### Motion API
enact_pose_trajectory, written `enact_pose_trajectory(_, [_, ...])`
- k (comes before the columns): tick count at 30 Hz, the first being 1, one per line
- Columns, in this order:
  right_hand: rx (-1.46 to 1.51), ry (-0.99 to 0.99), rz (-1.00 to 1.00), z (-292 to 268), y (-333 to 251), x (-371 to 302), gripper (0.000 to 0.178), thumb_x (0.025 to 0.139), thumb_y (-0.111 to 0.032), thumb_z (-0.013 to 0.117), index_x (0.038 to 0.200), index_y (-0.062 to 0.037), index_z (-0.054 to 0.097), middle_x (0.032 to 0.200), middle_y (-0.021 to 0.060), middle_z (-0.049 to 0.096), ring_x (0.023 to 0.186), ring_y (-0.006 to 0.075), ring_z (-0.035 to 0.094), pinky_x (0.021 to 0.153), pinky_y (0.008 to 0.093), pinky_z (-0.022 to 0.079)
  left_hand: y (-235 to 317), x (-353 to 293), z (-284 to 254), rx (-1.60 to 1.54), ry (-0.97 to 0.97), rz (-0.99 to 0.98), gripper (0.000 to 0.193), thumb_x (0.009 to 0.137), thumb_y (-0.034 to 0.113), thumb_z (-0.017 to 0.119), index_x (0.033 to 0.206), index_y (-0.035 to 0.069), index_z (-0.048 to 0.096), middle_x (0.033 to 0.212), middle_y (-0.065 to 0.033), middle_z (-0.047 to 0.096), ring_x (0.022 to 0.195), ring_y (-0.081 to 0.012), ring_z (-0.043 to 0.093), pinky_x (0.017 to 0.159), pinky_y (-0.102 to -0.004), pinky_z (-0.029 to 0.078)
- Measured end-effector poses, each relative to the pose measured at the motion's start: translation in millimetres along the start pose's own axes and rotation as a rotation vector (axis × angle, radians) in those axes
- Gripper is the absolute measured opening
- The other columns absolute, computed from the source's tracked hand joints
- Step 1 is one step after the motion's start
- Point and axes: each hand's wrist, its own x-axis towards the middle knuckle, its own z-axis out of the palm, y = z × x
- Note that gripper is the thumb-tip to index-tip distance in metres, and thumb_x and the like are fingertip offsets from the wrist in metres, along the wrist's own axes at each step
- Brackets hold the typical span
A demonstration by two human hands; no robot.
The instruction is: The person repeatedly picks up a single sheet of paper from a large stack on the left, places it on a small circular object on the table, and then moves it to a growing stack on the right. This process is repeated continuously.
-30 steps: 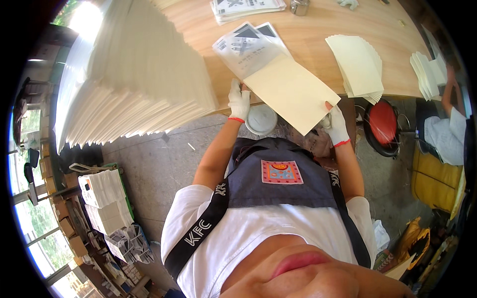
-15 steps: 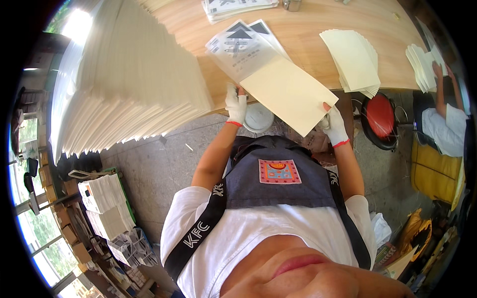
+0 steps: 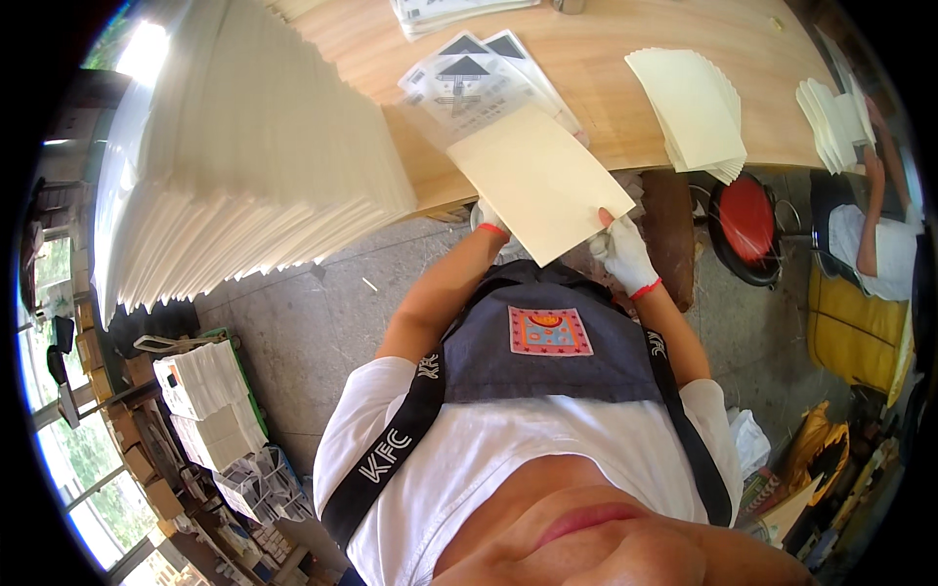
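Note:
A cream rectangular card slants across the near edge of the table. With its gloved thumb on top, my right hand grips the card's near right corner. Beneath the card's left side is my left hand in a white fingertip-less glove; its fingers are hidden. Clear printed plastic sleeves with dark triangular markings lie at the card's far end. One sleeve meets the far edge of the card; whether the card is inside it I cannot tell.
A tall stack of white sheets stands at the left. Fanned cream cards lie to the right. More printed sleeves are at the back. A red-seated stool stands below the table; another person works at the far right.
The card has shifted left and covers more of the sleeve. My right hand has moved left with it, while my left hand has slid rightward underneath, out of sight.

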Motion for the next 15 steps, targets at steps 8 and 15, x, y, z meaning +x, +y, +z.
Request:
enact_pose_trajectory(8, [0.097,0.196,-0.038,17,59,34,0.025,0.091,-0.012,0.042,0.114,-0.0011,0.041,0.108,0.0128,0.050,0.091,0.0255,0.058,0.076,0.0360,0.053,-43,-37,-63,1.092,0.164,0.073,0.030,0.088,0.014,0.041,0.116,0.005,0.048,0.108,-0.0132,0.056,0.093,-0.0263,0.058,0.075,-0.0355,0.051])
enact_pose_trajectory(15, [0.424,0.106,0.017,24,59,89,0.032,0.095,-0.019,0.034,0.117,0.0031,0.040,0.104,0.0171,0.052,0.097,0.0286,0.056,0.087,0.0373,0.048,-29,-40,-7,0.713,0.497,-0.143,0.029,0.088,0.013,0.038,0.113,0.002,0.048,0.107,-0.0135,0.057,0.086,-0.0269,0.060,0.080,-0.0400,0.050])
